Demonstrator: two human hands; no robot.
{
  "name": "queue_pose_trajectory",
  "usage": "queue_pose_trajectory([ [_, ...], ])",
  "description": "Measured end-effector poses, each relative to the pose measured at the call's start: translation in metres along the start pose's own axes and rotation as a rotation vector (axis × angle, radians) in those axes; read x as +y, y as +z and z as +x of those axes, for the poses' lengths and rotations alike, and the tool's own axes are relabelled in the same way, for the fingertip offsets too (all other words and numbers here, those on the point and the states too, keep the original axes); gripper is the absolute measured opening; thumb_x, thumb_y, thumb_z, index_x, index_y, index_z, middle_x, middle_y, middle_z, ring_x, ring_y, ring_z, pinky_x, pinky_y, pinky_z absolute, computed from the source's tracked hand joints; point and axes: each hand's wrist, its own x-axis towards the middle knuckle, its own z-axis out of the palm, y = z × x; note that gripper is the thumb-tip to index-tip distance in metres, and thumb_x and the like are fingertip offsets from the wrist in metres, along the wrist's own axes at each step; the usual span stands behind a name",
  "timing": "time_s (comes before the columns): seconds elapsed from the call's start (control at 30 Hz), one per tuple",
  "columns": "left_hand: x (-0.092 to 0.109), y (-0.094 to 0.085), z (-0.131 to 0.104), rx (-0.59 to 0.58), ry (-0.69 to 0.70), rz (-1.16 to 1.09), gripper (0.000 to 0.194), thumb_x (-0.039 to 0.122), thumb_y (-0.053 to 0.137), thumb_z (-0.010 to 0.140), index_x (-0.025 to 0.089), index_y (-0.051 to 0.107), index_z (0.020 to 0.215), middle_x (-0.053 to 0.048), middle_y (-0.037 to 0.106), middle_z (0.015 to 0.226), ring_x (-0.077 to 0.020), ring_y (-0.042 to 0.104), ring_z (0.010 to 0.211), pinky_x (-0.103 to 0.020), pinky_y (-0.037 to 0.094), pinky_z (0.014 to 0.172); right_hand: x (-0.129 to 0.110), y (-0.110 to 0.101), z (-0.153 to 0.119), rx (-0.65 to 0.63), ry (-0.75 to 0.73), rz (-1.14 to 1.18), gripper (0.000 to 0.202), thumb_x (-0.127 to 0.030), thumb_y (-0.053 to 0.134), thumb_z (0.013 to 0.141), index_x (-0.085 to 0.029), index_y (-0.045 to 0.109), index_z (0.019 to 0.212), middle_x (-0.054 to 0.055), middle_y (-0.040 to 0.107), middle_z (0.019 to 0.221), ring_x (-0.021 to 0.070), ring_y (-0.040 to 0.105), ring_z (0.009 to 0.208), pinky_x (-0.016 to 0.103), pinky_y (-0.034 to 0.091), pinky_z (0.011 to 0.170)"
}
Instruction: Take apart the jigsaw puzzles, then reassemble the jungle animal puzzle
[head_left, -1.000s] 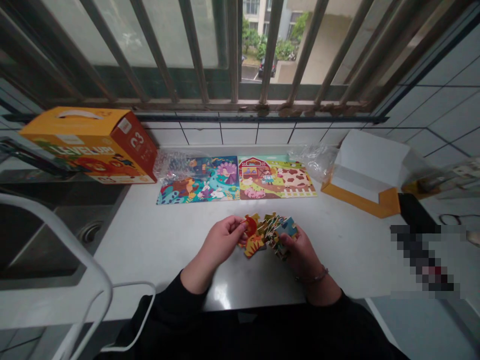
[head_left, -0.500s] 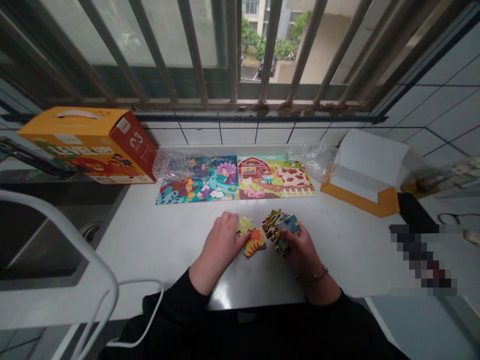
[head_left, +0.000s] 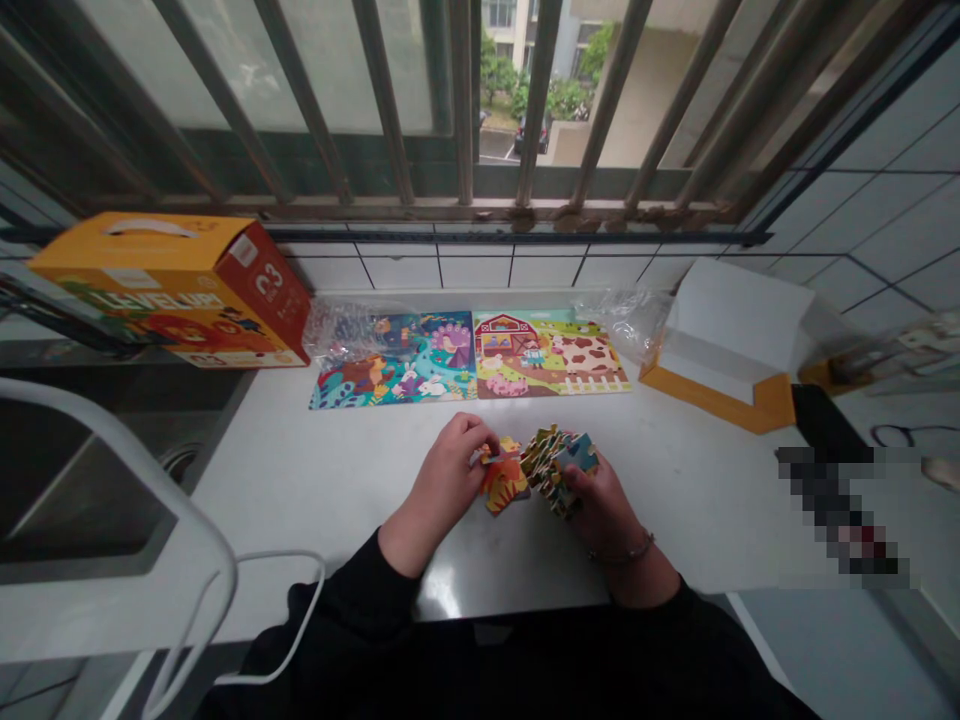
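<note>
Counter: glossy white worktop under a barred window, with white wall tiles behind.
Loose puzzle pieces: a small pile of orange and yellow cardboard jigsaw pieces lies on the worktop near the person, between the two hands.
Stack: a thick, uneven bundle of jigsaw pieces, many edge-on and a blue one facing up, sits just beside the pile on its right.
Slip risk: the bundle is fanned and ragged, so a slackened right thumb could let pieces slide out and mix with the pile.
Pile risk: the loose pieces overlap, so a brush from the left fingertips could shove or flip some; a weak pinch could also drop a piece face down.
Left grip: the left hand has its thumb and fingers nearly together over the pile, apparently pinching one thin piece seen edge-on; its picture cannot be read.
Right grip: the right hand is partly closed around the bundle, thumb pressed on the blue piece, the fingers mostly hidden beneath.
Picture panels: a teal and purple animal scene and a green farm scene with a red barn lie side by side beyond the hands.
Plastic: crumpled clear wrapping is by each panel's outer end.
Boxes: an orange carton with a handle stands at left; an open white and orange box lies at right.
</note>
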Motion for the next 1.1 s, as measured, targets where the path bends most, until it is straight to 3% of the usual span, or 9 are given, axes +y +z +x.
queue_pose_trajectory([
  [0.17, 0.003, 0.009, 0.000, 0.047, 0.121, -0.063, 0.030, -0.007, 0.064, 0.081, 0.021, 0.074, 0.085, -0.004, 0.060, 0.108, -0.0190, 0.065, 0.099, -0.034, 0.057, 0.088, 0.004, 0.000, -0.001, -0.041, 0.022, -0.006, 0.075, -0.051, 0.105, 0.066, -0.026, 0.069, 0.126, 0.006, 0.081, 0.111, 0.0262, 0.080, 0.096, 0.039, 0.068, 0.087],
  [0.27, 0.008, 0.016, -0.002, 0.034, 0.160, -0.148, 0.033, -0.006, 0.062, 0.084, 0.023, 0.072, 0.097, -0.006, 0.064, 0.117, -0.0203, 0.067, 0.111, -0.036, 0.060, 0.097, 0.002, 0.003, -0.002, -0.048, 0.038, -0.009, 0.073, -0.051, 0.104, 0.067, -0.026, 0.068, 0.126, 0.006, 0.081, 0.111, 0.0260, 0.080, 0.095, 0.039, 0.068, 0.086],
  [0.37, 0.012, 0.017, -0.006, 0.004, 0.078, -0.218, 0.040, 0.000, 0.059, 0.093, 0.025, 0.064, 0.124, -0.007, 0.068, 0.123, -0.0205, 0.070, 0.113, -0.039, 0.061, 0.101, -0.001, 0.005, -0.002, -0.018, 0.029, -0.016, 0.072, -0.052, 0.104, 0.068, -0.027, 0.068, 0.126, 0.007, 0.082, 0.113, 0.0272, 0.081, 0.097, 0.041, 0.069, 0.088],
  [0.47, 0.009, 0.009, -0.013, -0.047, -0.045, -0.043, 0.045, 0.016, 0.066, 0.099, 0.024, 0.055, 0.142, -0.010, 0.067, 0.129, -0.0247, 0.070, 0.114, -0.045, 0.061, 0.102, -0.002, 0.006, -0.001, 0.035, 0.008, -0.014, 0.069, -0.055, 0.101, 0.071, -0.027, 0.068, 0.125, 0.008, 0.082, 0.116, 0.0281, 0.082, 0.099, 0.042, 0.069, 0.089],
  [0.6, 0.000, 0.001, -0.023, -0.204, -0.080, 0.297, 0.057, 0.035, 0.093, 0.083, 0.022, 0.064, 0.130, -0.013, 0.066, 0.132, -0.0357, 0.063, 0.121, -0.055, 0.055, 0.107, -0.003, 0.007, 0.000, 0.069, 0.015, -0.025, 0.067, -0.057, 0.102, 0.069, -0.026, 0.070, 0.119, 0.009, 0.083, 0.116, 0.0272, 0.082, 0.096, 0.039, 0.069, 0.087],
  [0.8, -0.002, 0.009, -0.023, -0.286, -0.139, 0.275, 0.046, 0.027, 0.099, 0.075, 0.021, 0.068, 0.108, -0.008, 0.067, 0.115, -0.0318, 0.063, 0.109, -0.047, 0.055, 0.096, -0.005, 0.006, -0.001, 0.063, 0.001, -0.038, 0.062, -0.053, 0.102, 0.072, -0.025, 0.070, 0.117, 0.005, 0.083, 0.107, 0.0236, 0.081, 0.090, 0.034, 0.068, 0.078],
  [0.97, 0.008, 0.013, -0.015, -0.322, -0.093, 0.276, 0.056, 0.024, 0.100, 0.073, 0.023, 0.070, 0.120, -0.009, 0.064, 0.124, -0.0317, 0.061, 0.115, -0.047, 0.055, 0.100, -0.004, 0.004, 0.000, 0.067, -0.008, -0.071, 0.063, -0.052, 0.102, 0.071, -0.025, 0.070, 0.118, 0.004, 0.082, 0.105, 0.0223, 0.080, 0.089, 0.033, 0.067, 0.081],
  [1.1, 0.016, 0.015, -0.010, -0.343, -0.090, 0.391, 0.061, 0.031, 0.102, 0.073, 0.025, 0.071, 0.125, -0.010, 0.064, 0.125, -0.0336, 0.061, 0.114, -0.049, 0.054, 0.100, 0.002, -0.002, 0.001, 0.043, -0.038, -0.110, 0.061, -0.051, 0.100, 0.076, -0.025, 0.070, 0.122, 0.005, 0.082, 0.109, 0.0229, 0.080, 0.093, 0.034, 0.067, 0.083],
])
